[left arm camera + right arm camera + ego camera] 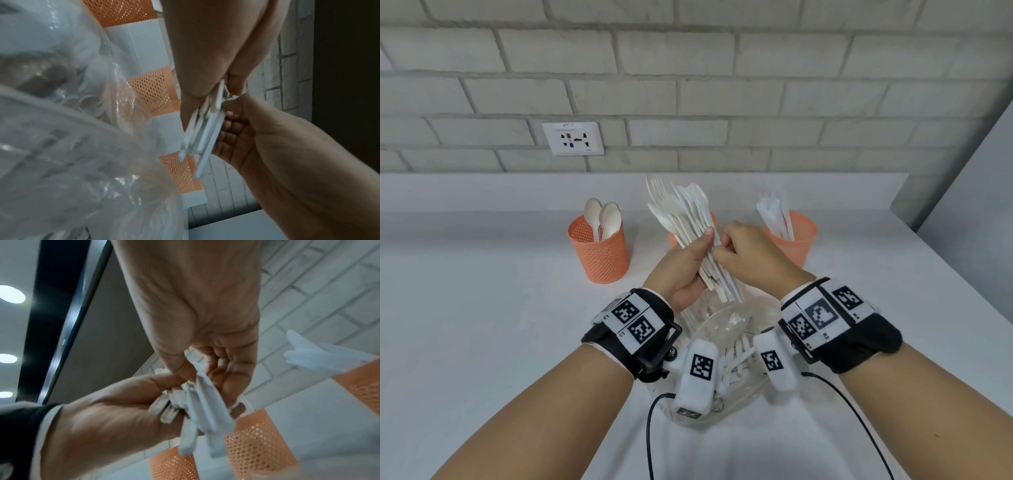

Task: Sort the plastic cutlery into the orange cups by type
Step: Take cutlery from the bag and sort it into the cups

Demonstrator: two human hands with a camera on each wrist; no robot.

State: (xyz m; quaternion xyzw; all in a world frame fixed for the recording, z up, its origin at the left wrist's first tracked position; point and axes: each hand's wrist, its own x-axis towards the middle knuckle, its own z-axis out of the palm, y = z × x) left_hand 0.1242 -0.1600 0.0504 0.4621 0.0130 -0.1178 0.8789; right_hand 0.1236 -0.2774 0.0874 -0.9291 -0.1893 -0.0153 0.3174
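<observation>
My left hand grips a fanned bundle of white plastic cutlery by the handles, heads up, above the table. My right hand pinches one handle in that bundle between thumb and fingers; its type is hidden. Three orange mesh cups stand in a row behind. The left cup holds two spoons. The middle cup is mostly hidden by the bundle. In the right cup stand several knives. The left wrist view shows the handle ends against my left palm.
A clear plastic bag with more white cutlery lies on the white table under my wrists. Black cables trail toward me. A brick wall with a socket plate runs along the table's back edge.
</observation>
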